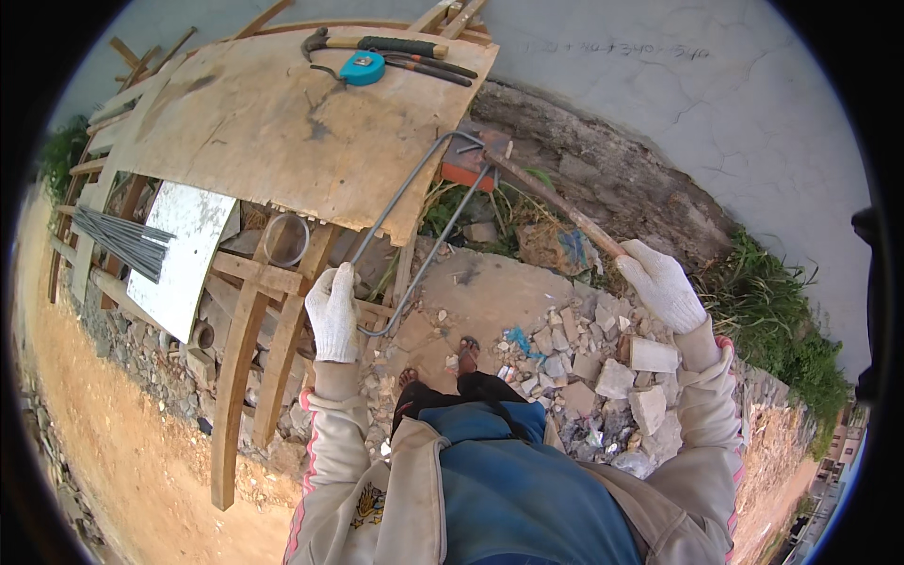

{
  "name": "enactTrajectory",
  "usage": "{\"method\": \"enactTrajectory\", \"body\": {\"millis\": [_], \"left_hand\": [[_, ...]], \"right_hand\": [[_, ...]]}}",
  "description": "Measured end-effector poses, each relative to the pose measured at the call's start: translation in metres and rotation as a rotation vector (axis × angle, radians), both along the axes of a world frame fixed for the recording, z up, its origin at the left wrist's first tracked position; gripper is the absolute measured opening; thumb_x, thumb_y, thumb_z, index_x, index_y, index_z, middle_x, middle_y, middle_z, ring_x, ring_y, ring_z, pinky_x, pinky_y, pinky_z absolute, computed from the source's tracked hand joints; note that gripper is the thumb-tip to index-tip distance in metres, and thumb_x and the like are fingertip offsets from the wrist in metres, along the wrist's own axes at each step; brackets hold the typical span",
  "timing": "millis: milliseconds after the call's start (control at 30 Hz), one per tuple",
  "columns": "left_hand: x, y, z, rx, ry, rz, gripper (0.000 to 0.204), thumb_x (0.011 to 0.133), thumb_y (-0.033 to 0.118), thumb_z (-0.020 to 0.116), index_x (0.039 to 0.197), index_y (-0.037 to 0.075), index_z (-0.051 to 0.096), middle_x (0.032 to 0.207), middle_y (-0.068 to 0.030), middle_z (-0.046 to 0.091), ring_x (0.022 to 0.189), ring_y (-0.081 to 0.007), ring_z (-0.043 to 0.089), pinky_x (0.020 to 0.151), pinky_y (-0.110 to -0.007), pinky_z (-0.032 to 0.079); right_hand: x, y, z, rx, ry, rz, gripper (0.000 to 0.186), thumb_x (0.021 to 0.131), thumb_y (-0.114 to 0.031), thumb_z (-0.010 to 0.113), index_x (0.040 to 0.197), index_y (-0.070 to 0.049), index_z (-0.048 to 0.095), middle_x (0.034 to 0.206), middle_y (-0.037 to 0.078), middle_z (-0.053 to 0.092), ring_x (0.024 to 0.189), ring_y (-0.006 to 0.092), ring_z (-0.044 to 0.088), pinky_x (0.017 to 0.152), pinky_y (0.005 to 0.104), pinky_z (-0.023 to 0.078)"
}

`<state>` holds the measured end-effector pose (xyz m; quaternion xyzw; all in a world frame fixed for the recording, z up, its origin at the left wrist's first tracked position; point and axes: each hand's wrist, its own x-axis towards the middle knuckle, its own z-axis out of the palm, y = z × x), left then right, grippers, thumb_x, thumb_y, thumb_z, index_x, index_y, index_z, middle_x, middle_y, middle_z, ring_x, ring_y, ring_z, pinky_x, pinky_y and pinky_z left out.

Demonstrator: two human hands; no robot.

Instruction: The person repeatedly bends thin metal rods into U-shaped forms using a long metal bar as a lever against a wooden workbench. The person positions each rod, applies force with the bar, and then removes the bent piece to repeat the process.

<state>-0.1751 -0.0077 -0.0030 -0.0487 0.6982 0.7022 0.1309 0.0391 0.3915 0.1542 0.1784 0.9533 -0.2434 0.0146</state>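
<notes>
My left hand (331,313), in a white knit glove, is closed on a bent steel rod (399,196). The rod forms a long, narrow loop whose far end meets a reddish metal block (466,173) at the corner of a plywood bench top (273,122). In my right hand (662,285), gloved likewise, is the near end of a rusty metal bar (556,200). This bar slants up to the block, and its far end touches or lies close to the rod's bend; the exact contact is too small to make out.
On the plywood lie a hammer (405,46), a blue tape measure (363,68) and a dark-handled tool (428,68). Left are a bundle of steel rods (127,243) and a white board (193,221). Rubble (603,367) lies near my feet; a grey wall (678,104) stands behind.
</notes>
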Motion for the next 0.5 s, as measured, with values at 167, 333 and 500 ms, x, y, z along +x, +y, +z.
{"method": "enactTrajectory", "body": {"millis": [167, 333, 500], "left_hand": [[0.002, -0.001, 0.001, 0.053, -0.030, 0.020, 0.034, 0.106, 0.031, 0.069, 0.088, 0.003, 0.069, 0.067, 0.0058, 0.050, 0.053, -0.0025, 0.041, 0.048, -0.023, 0.030], [-0.005, -0.005, -0.006, 0.150, -0.094, -0.042, 0.032, 0.107, 0.031, 0.068, 0.092, 0.003, 0.068, 0.068, 0.0057, 0.050, 0.051, -0.0026, 0.040, 0.046, -0.022, 0.031], [-0.006, -0.001, -0.010, 0.223, -0.155, -0.045, 0.031, 0.107, 0.031, 0.068, 0.087, 0.008, 0.065, 0.063, 0.0087, 0.040, 0.049, -0.0036, 0.033, 0.045, -0.024, 0.028]], "right_hand": [[0.070, 0.026, 0.055, -0.358, -0.254, -0.224, 0.043, 0.111, -0.041, 0.056, 0.118, -0.001, 0.068, 0.074, 0.001, 0.060, 0.060, 0.0109, 0.056, 0.056, 0.0302, 0.044], [0.133, 0.023, 0.060, -0.472, -0.327, -0.479, 0.050, 0.109, -0.051, 0.057, 0.085, -0.007, 0.062, 0.059, -0.005, 0.046, 0.046, 0.0066, 0.039, 0.042, 0.0278, 0.029], [0.156, -0.028, 0.027, -0.308, -0.178, -0.526, 0.054, 0.106, -0.053, 0.061, 0.084, -0.003, 0.065, 0.063, -0.003, 0.050, 0.056, 0.0097, 0.047, 0.052, 0.0308, 0.037]]}}
